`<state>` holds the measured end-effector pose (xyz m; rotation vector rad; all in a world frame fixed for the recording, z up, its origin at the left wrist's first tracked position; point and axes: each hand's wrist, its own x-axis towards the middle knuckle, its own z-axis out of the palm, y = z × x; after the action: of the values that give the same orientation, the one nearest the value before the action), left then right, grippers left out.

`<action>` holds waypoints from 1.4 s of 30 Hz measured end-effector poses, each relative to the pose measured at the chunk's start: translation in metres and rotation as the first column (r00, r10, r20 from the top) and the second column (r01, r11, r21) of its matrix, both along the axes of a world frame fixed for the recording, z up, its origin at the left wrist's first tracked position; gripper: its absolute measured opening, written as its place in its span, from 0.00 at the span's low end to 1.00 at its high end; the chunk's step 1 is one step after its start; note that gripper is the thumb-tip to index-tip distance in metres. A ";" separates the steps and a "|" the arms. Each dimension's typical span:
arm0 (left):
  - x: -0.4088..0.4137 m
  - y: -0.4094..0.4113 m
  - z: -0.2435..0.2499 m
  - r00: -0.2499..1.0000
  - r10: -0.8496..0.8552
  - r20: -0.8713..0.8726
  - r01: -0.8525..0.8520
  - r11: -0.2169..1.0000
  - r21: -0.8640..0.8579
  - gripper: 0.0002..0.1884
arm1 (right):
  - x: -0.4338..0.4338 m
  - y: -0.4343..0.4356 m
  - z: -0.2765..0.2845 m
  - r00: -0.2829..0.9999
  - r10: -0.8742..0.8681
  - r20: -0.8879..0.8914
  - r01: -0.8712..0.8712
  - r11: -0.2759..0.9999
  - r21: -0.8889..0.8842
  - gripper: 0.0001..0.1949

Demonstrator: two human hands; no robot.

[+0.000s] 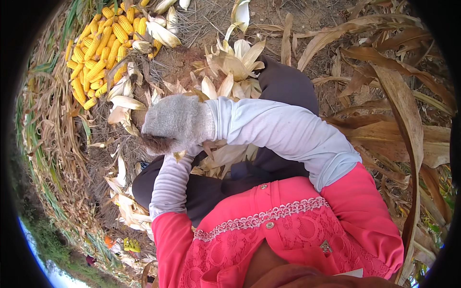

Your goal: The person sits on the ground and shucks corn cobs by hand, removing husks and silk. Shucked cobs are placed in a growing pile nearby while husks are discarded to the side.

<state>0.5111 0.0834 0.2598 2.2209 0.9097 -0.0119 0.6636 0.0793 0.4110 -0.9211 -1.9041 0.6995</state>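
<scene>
My right hand (172,120), in a grey knitted glove, crosses in front of me with its back towards the camera. A brown tuft of corn silk (158,143) shows against its lower edge. The fingers' undersides are hidden, so what they grip is unclear. Only a small part of my left hand (194,150) shows, below the right glove's cuff; the rest is covered. A yellowish scrap of husk (179,155) is by the left wrist. Pale dry corn husks (223,156) lie between my dark-trousered legs, beneath the right forearm.
A heap of husked yellow corn cobs (102,50) lies at the upper left. Several ears partly in husk (162,34) lie beside it. Loose husks (239,59) litter the soil ahead. Dry corn leaves (399,108) arch close to my right arm. Fallen stalks (54,144) cover the far left.
</scene>
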 end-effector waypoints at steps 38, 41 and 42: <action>-0.005 0.021 0.143 0.920 -0.384 -0.081 0.392 0.911 0.129 0.19 | 0.084 0.029 -0.033 0.672 -0.492 -0.553 -0.273 0.529 -0.803 0.50; 0.014 -0.007 0.128 0.851 -0.475 -0.226 0.517 0.834 0.192 0.20 | 0.069 0.016 -0.043 0.879 -0.216 -0.424 -0.305 0.428 -0.850 0.58; 0.016 -0.011 0.129 0.840 -0.495 -0.222 0.537 0.816 0.212 0.19 | 0.068 0.016 -0.044 0.917 -0.185 -0.355 -0.226 0.492 -0.841 0.57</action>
<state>0.5272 0.0726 0.3891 2.6936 0.3645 -0.3452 0.7311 0.0956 0.3665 -1.2172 -1.0862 1.8353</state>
